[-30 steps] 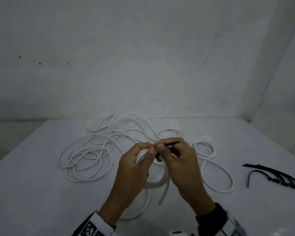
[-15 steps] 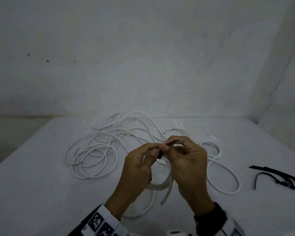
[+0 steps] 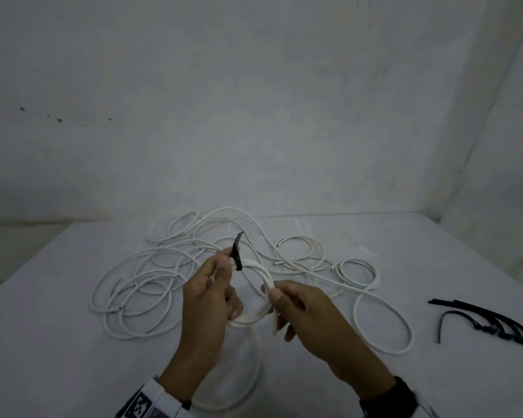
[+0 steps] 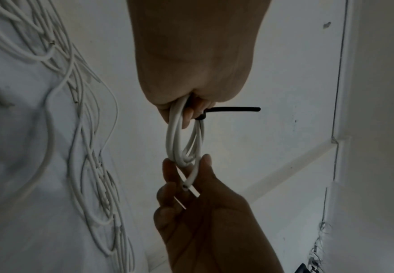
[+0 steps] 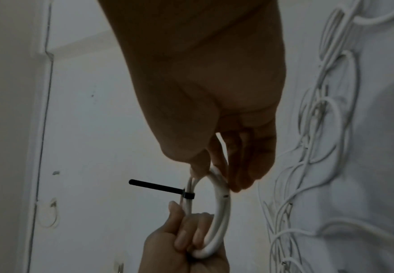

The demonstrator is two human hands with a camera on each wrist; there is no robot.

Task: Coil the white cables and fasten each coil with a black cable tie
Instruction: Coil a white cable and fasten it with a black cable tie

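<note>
Above table (image 3: 73,342) centre: small white coil (image 3: 261,277) held off surface. Left hand (image 3: 207,300) pinches coil at 10 o'clock beside cinched black tie (image 3: 237,257), probably steadying the bind. Right hand (image 3: 308,312) pinches 3 o'clock side, keeping loops stacked. Loose cables (image 3: 151,273) behind at 11 o'clock; spare ties (image 3: 489,319) at 3 o'clock, within reach.

Dim, flat, greyish light throughout; soft focus, wide-angle bending at edges, wrist views darker with shadowed palms.

Hands separated; tie tail released.
The right hand (image 3: 308,309) has left the black cable tie (image 3: 237,251) and now pinches the right side of the white coil (image 3: 261,274). The left hand (image 3: 207,294) alone holds the coil at the tie, whose tail now stands upright.
</note>
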